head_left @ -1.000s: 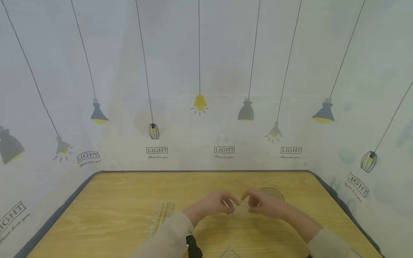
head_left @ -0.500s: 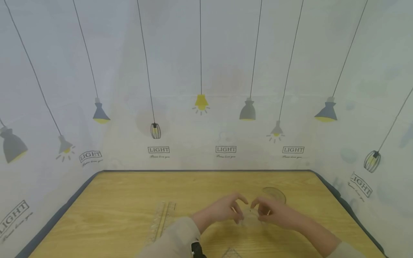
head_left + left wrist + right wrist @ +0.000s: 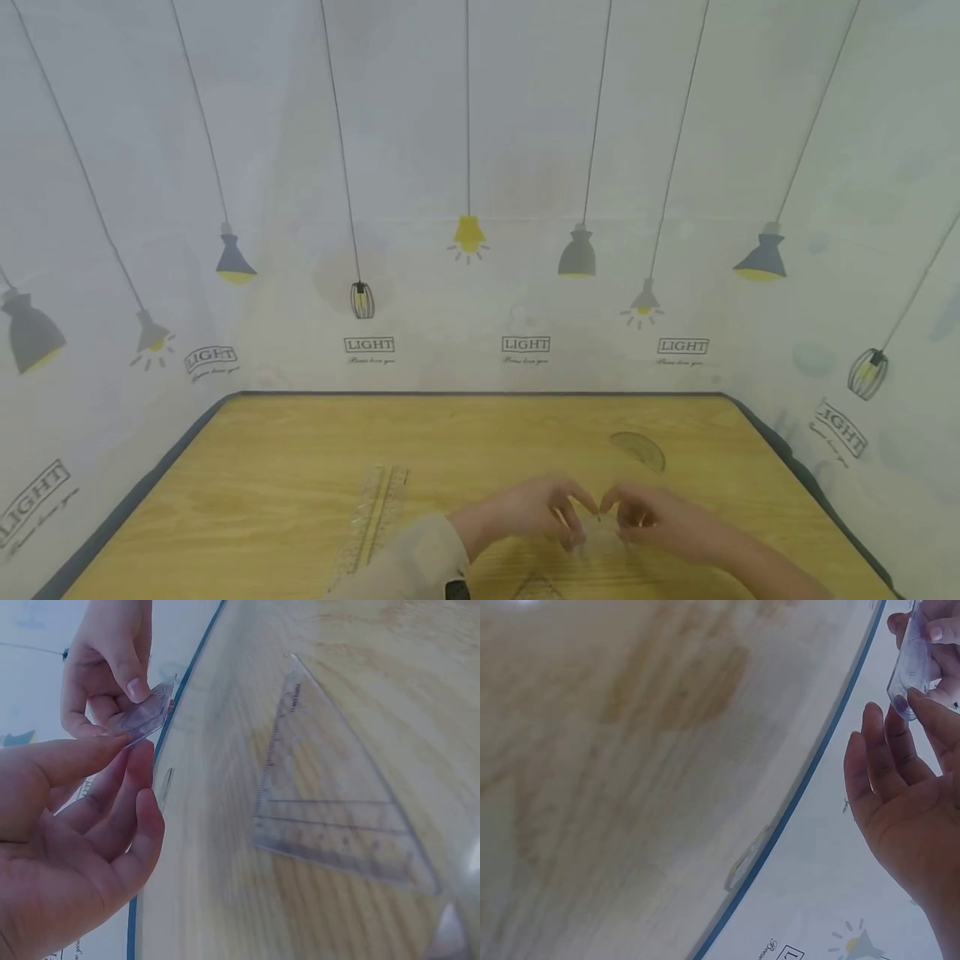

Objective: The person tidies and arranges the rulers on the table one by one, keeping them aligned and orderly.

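Observation:
A clear plastic set square (image 3: 150, 714) is held up between both hands, above the table. My left hand (image 3: 528, 510) pinches one end between thumb and fingertips. The other end is pinched by my right hand (image 3: 667, 518); in the right wrist view the clear piece (image 3: 910, 669) is seen nearly edge-on. Its outline is faint in the head view, between the fingertips. Below the hands, a second clear set square (image 3: 322, 780) with printed markings lies on the table; only its tip shows at the head view's bottom edge.
A clear protractor (image 3: 637, 450) lies flat on the wooden table (image 3: 465, 442), beyond the right hand. Clear rulers (image 3: 371, 517) lie left of the left forearm. White walls (image 3: 420, 167) printed with lamps surround the table on its far side and both sides.
Both hands, with the set square between them, have moved nearer the person and slightly right. The protractor is now fully uncovered. The grip of both hands looks the same.

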